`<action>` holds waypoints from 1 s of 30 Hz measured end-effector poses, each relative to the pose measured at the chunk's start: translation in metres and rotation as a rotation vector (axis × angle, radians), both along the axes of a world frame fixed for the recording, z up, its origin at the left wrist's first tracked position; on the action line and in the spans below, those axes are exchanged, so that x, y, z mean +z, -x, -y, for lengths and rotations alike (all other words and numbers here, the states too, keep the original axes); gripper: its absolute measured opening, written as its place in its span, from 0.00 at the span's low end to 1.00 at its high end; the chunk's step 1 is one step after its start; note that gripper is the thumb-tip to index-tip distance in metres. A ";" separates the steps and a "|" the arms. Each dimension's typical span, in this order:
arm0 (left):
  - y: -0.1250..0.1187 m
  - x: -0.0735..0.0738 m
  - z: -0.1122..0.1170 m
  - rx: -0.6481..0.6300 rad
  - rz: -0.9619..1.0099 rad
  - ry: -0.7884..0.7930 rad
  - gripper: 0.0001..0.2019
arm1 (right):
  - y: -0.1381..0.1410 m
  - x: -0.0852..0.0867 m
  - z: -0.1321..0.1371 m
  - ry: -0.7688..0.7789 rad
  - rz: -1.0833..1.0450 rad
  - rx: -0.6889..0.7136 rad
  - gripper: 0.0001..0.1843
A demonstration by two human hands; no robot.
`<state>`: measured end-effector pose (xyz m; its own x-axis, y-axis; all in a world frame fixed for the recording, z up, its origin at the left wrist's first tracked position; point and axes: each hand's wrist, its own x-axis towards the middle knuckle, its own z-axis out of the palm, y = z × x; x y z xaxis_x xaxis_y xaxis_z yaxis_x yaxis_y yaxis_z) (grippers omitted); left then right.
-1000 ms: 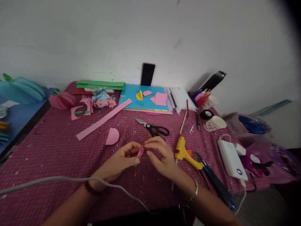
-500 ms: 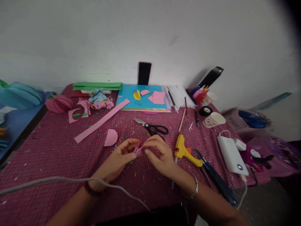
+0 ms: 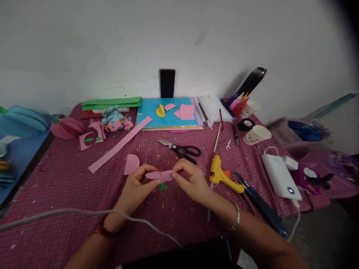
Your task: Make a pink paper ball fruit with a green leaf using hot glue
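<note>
We hold a folded pink paper (image 3: 166,175) just above the tabletop (image 3: 70,175), between our two hands. The left hand (image 3: 134,188) has its grip closed to a pinch, thumb and fingers around the paper's left part; the right hand (image 3: 195,183) pinches the other end between thumb and fingertips.

Just below the paper lie some green scraps (image 3: 163,186), and a pink half-round (image 3: 131,164) sits just beyond our left fingers. Scissors (image 3: 179,148) lie beyond the right hand, and a glue gun (image 3: 226,177) is to its right, with a cutter knife (image 3: 260,207) next to that. A cable (image 3: 70,212) crosses in front of our left wrist; we cannot tell whether it touches.

The paper in our hands is thin, smooth and matte, with a crease near its middle. A long, straight pink strip (image 3: 120,144) slants behind the half-round, and crumpled scraps (image 3: 112,117) heap near a ribbed pink paper ball (image 3: 67,127). The scissors have black looped handles and metal blades; the glue gun is yellow plastic.

A dark red checked cloth covers the tabletop, littered with tiny coloured snippets. At the back, a blue sheet (image 3: 147,114) lies flat before a dark phone (image 3: 167,83) that leans on the plain, pale wall (image 3: 126,45). Paper cups (image 3: 256,134) and a white power bank (image 3: 282,175) stand and lie along the right side.
</note>
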<state>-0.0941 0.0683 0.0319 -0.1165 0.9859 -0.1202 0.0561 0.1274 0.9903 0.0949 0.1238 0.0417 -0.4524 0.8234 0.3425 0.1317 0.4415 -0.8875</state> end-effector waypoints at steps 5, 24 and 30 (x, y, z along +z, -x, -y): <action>-0.001 0.004 0.001 0.025 -0.198 -0.174 0.06 | -0.001 0.001 -0.003 0.031 -0.013 0.005 0.06; 0.002 0.002 0.009 0.005 -0.650 -0.834 0.13 | -0.004 -0.004 -0.002 0.256 -0.268 0.025 0.12; 0.002 0.004 0.006 0.024 -0.759 -0.892 0.12 | -0.002 -0.004 -0.003 0.351 -0.245 0.158 0.13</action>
